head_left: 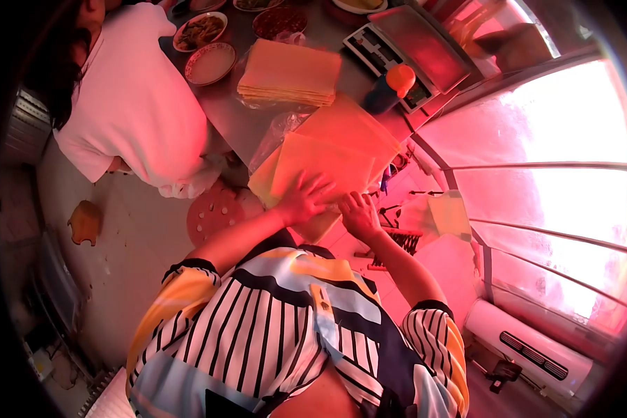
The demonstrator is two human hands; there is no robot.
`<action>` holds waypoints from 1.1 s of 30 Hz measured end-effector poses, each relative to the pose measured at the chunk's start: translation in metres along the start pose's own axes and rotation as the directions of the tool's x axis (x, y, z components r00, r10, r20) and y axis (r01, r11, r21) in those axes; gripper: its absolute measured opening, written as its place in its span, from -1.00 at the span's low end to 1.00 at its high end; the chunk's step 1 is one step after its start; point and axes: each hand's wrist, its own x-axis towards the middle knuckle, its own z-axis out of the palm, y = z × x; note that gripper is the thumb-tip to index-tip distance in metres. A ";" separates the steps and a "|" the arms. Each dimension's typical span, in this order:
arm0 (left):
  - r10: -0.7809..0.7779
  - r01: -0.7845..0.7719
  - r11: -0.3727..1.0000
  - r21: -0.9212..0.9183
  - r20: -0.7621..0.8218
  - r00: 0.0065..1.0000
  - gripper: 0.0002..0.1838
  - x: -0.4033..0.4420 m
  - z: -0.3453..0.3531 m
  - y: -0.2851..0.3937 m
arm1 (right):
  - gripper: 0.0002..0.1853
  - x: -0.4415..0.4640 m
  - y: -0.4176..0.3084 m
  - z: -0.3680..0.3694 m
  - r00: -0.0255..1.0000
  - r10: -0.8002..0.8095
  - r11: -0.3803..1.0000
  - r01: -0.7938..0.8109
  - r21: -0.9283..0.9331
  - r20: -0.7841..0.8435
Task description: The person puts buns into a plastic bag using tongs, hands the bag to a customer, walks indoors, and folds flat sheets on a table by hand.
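Note:
Thin, square yellowish sheets [324, 161] lie overlapping at the near edge of the table, tinted by the pink light. My left hand [303, 200] rests on them with its fingers spread flat. At their near right edge, the fingers of my right hand [360, 214] are bent and pinched on the edge of a sheet; the fingertips are partly hidden. A thick, neat stack of similar sheets [289, 68] sits farther back, with clear plastic wrap [275, 138] beneath and in front of it.
Behind the stack, a grey table [240, 129] carries bowls of food [200, 32], a pale shallow bowl [210, 64], a scale [418, 52] and an orange-topped dark bottle [400, 80]. A person in white [136, 97] is at left. A red round stool [216, 214] stands below.

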 end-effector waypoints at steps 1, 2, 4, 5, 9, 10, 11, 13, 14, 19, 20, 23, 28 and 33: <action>-0.014 0.014 1.000 0.006 -0.010 1.000 -0.59 0.000 0.000 0.002 | -0.71 -0.001 -0.001 0.000 1.000 -0.001 1.000 0.001 -0.009 0.003; 0.007 -0.006 1.000 0.021 -0.038 0.999 -0.59 -0.001 -0.001 0.003 | -0.72 -0.001 -0.002 0.002 1.000 -0.004 1.000 0.005 -0.017 0.005; 0.047 -0.042 0.997 0.058 -0.093 0.995 -0.59 0.000 -0.011 0.002 | -0.78 0.003 0.000 -0.004 0.999 -0.033 0.999 0.034 0.012 -0.018; 0.059 -0.050 0.995 0.082 -0.122 0.991 -0.62 0.000 -0.012 -0.001 | -0.78 0.003 0.003 -0.008 0.999 -0.023 0.998 0.025 0.061 -0.028; 0.003 0.004 0.998 0.055 -0.116 0.993 -0.76 -0.006 -0.036 -0.025 | -0.78 0.022 0.024 -0.055 0.996 -0.020 0.988 0.034 0.153 -0.088; -0.037 0.038 0.999 0.015 -0.079 0.996 -0.80 -0.006 -0.054 -0.031 | -0.77 0.029 0.031 -0.073 0.996 -0.005 0.985 0.020 0.173 -0.085; -0.020 0.025 0.999 0.046 -0.112 0.994 -0.83 -0.002 -0.079 -0.036 | -0.76 0.037 0.038 -0.094 0.997 0.011 0.981 0.005 0.194 -0.082; 0.020 -0.002 0.994 0.107 -0.171 0.985 -0.88 0.015 -0.137 -0.051 | -0.75 0.055 0.057 -0.131 0.999 -0.013 0.990 0.021 0.141 -0.052; 0.021 0.003 0.994 0.113 -0.215 0.976 -0.88 0.022 -0.153 -0.063 | -0.75 0.071 0.065 -0.150 0.990 -0.091 0.988 0.104 0.117 -0.109; -0.298 0.363 0.862 0.354 -0.226 0.927 -0.73 0.079 -0.219 -0.133 | -0.78 0.167 0.091 -0.199 0.969 -0.026 0.999 0.021 -0.025 -0.245; -0.306 0.409 0.864 0.295 -0.338 0.890 -0.67 0.092 -0.229 -0.146 | -0.78 0.190 0.094 -0.204 0.928 -0.006 0.999 0.024 0.042 -0.373; -0.376 0.515 0.841 0.164 -0.507 0.776 -0.65 0.116 -0.233 -0.189 | -0.76 0.241 0.091 -0.197 0.832 0.032 0.996 0.018 0.084 -0.554; -0.690 0.678 0.719 -0.152 -0.270 0.672 -0.58 0.092 -0.169 -0.242 | -0.74 0.277 0.116 -0.080 0.900 0.068 0.996 -0.083 -0.016 -0.431; -0.748 0.691 0.662 -0.290 -0.203 0.631 -0.60 0.042 -0.088 -0.260 | -0.71 0.259 0.097 0.015 0.966 0.164 0.985 -0.170 -0.014 -0.198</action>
